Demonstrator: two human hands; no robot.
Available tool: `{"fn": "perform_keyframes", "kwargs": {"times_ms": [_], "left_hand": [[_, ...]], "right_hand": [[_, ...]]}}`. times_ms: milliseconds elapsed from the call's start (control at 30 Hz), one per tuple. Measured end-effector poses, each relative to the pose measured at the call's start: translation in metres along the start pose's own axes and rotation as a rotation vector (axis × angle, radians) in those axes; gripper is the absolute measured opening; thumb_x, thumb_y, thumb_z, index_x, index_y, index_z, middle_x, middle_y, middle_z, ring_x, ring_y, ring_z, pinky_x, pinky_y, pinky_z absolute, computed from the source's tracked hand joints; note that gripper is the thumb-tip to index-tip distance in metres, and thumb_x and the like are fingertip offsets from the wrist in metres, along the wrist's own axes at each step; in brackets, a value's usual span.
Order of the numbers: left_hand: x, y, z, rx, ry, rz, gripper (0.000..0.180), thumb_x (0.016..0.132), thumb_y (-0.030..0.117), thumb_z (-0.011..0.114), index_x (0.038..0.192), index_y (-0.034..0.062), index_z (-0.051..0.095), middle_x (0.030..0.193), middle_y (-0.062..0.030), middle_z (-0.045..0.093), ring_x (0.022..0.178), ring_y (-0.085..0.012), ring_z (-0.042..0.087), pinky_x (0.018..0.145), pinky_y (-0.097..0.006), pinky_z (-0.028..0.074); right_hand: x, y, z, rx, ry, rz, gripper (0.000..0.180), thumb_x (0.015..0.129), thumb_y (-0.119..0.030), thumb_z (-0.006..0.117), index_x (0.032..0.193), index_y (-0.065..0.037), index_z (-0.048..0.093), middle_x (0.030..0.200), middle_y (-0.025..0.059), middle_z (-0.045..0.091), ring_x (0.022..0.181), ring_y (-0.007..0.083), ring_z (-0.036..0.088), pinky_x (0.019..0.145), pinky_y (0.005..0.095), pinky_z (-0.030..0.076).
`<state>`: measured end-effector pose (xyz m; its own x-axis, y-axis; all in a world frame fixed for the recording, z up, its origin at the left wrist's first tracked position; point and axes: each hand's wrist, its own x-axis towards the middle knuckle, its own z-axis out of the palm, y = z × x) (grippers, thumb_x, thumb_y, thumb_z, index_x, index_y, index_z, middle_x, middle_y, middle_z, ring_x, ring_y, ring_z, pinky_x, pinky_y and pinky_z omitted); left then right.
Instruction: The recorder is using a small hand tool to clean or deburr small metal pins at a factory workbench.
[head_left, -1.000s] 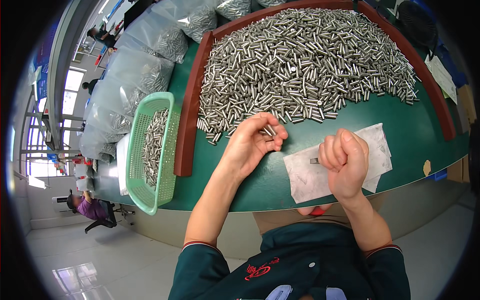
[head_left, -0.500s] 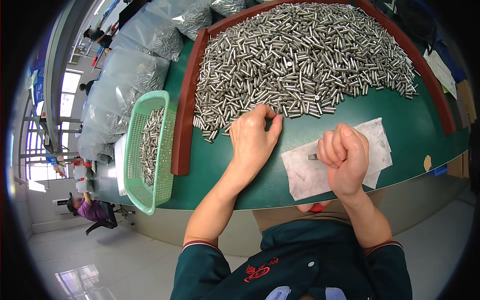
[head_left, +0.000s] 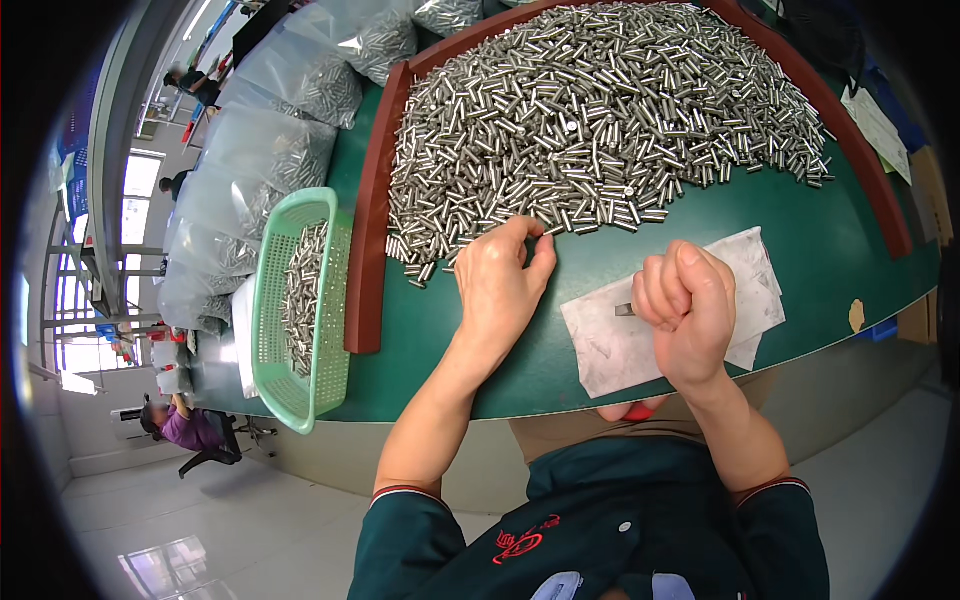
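While left hand fingers pins, clear bags perhaps hold more.

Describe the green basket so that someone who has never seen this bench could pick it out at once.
Start at the green table with its big heap of metal pins. Cross the brown rail at the heap's left edge. The green basket there is light green mesh plastic, partly filled with pins, unlike the clear bags behind it.

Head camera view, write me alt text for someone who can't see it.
A person's left hand reaches into the near edge of a big pile of small metal pins on a green table, while the right hand, closed in a fist, rests on a white cloth. A green basket of pins sits to the left.
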<state>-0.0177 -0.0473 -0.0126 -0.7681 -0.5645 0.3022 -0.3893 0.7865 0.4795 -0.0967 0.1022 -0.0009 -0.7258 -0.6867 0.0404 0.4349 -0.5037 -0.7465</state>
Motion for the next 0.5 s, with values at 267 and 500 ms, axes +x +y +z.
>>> {"fn": "perform_keyframes", "kwargs": {"times_ms": [267,500], "left_hand": [[0.002,0.004,-0.014,-0.683,-0.255,-0.342,0.006,0.074,0.007,0.058,0.072,0.0016,0.057,0.058,0.0043,0.046,0.052,-0.003,0.038,0.047,-0.02,0.032],[0.002,-0.018,-0.016,-1.712,-0.475,-0.643,0.006,0.074,0.004,0.057,0.075,0.0036,0.051,0.077,-0.0096,0.053,0.057,-0.0087,0.039,0.055,-0.022,0.035]], "right_hand": [[0.001,0.001,-0.003,0.02,-0.006,-0.011,0.036,0.087,-0.014,0.035,0.053,-0.009,0.026,0.047,-0.0033,0.025,0.043,0.0052,0.019,0.041,0.0224,0.018],[0.0,0.0,-0.002,0.017,-0.012,-0.002,0.036,0.087,-0.015,0.035,0.053,-0.008,0.025,0.047,-0.0031,0.025,0.043,0.0051,0.019,0.041,0.0223,0.019]]}}
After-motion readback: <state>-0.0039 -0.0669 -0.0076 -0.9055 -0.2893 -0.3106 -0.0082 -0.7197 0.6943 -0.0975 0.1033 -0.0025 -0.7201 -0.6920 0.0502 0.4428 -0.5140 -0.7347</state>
